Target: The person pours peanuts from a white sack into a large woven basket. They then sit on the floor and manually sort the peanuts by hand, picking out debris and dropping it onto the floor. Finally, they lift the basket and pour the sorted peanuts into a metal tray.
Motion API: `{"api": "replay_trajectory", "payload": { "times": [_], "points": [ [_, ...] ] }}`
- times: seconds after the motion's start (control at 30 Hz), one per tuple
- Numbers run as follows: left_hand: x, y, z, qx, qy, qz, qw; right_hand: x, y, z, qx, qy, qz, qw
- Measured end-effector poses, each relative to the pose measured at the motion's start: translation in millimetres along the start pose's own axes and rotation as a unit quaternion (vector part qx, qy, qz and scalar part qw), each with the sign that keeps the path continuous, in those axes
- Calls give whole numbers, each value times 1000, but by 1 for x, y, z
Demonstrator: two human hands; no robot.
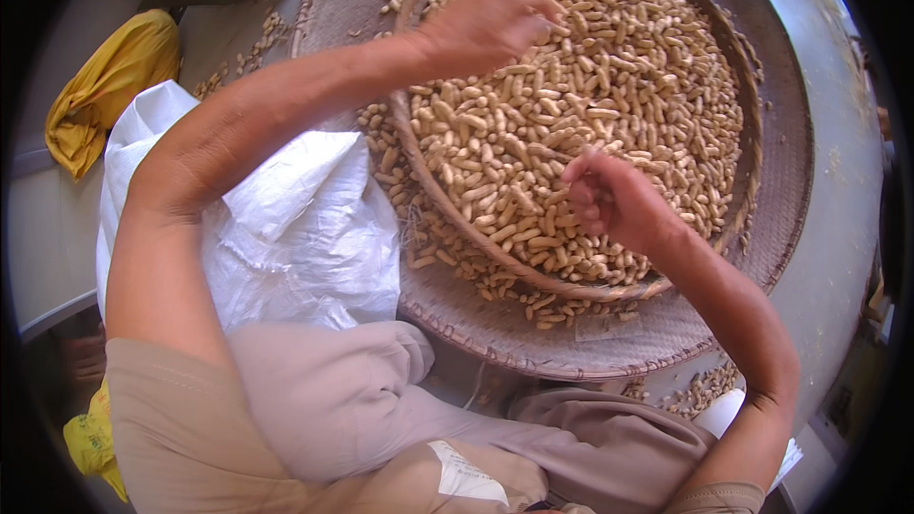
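Unshelled peanuts [514, 150] fill a round woven basket [457, 228] with a raised rim. My left hand [493, 28] is over the far left part of the heap, blurred, its fingertips at the peanuts. Whether a peanut is between those fingers cannot be made out. Over the near right part of the heap, my right hand [618, 200] has its fingers curled in and the thumb close to the forefinger. Its palm is partly hidden, so any small thing inside does not show. Beneath the basket lies a wider, flat woven tray [535, 353], with more peanuts along its left and near side.
A white woven sack [307, 228] lies left of the tray, under my left arm. Farther left is a yellow cloth or bag [118, 86]. Loose peanuts [703, 389] are on the floor near my right knee; others [260, 43] lie at the upper left.
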State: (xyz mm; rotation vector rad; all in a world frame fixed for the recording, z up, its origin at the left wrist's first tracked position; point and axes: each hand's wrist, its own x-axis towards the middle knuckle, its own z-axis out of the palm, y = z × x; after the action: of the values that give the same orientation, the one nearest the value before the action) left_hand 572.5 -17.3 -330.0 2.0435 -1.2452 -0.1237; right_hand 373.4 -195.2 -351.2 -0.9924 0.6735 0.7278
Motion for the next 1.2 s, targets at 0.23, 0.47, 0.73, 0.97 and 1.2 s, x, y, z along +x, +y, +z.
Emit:
{"api": "replay_trajectory", "payload": {
  "times": [0.23, 0.47, 0.73, 0.97, 1.2],
  "points": [
    [17, 17, -11, 66, -157, 29, 985, 3, -10, -10, -40, -32, -52, 997],
    [-18, -63, -43, 334, -335, -137, 870, 1, -9, -25, -57, -9, -55, 997],
    [12, -71, 13, 166, -3, 102, 981, -18, -37, -47, -266, 67, -187, 943],
    [73, -30, 80, 203, -93, 49, 973, -36, -22, -89, -239, 116, -169, 949],
    [64, -43, 86, 176, -68, 19, 982, -21, -26, -72, -255, 89, -163, 949]
  ]
}}
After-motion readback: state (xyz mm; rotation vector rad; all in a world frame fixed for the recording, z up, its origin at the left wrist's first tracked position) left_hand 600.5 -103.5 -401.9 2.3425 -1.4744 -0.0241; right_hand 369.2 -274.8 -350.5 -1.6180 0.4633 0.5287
